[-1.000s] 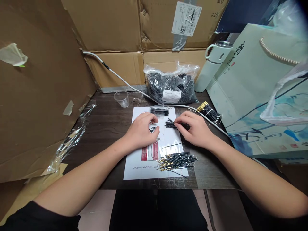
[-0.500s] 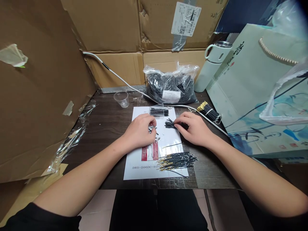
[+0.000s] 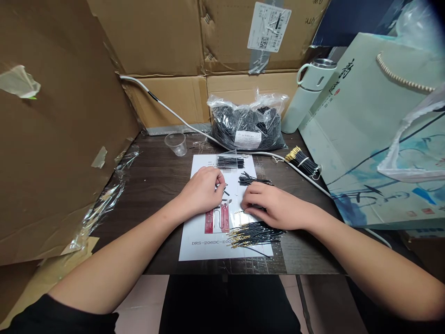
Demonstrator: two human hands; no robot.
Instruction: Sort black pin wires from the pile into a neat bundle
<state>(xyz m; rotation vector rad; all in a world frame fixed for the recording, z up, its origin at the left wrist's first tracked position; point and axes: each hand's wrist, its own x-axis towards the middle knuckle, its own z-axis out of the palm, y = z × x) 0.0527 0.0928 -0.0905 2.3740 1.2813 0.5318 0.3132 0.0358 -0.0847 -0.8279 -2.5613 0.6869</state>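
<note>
My left hand rests on the printed sheet, thumb and forefinger pinched together. Small dark pieces show at those fingertips; what the pinch holds is mostly hidden. My right hand hovers over the sheet's right side, fingers loosely curled with thumb and forefinger apart. Just below it lies a loose pile of black wires with gold-coloured tips. The end of a single wire pokes out beside its fingertips. Beyond this hand is a small bunch of black strands.
A clear box of black pieces lies at the sheet's top. Behind are a filled plastic bag, a clear cup and a white cable. On the right are a tied wire bundle, a bottle and a paper bag.
My right hand has left the bunch of black strands and come nearer to me, over the gold-tipped wires. The left thumb and forefinger have drawn closer together.
</note>
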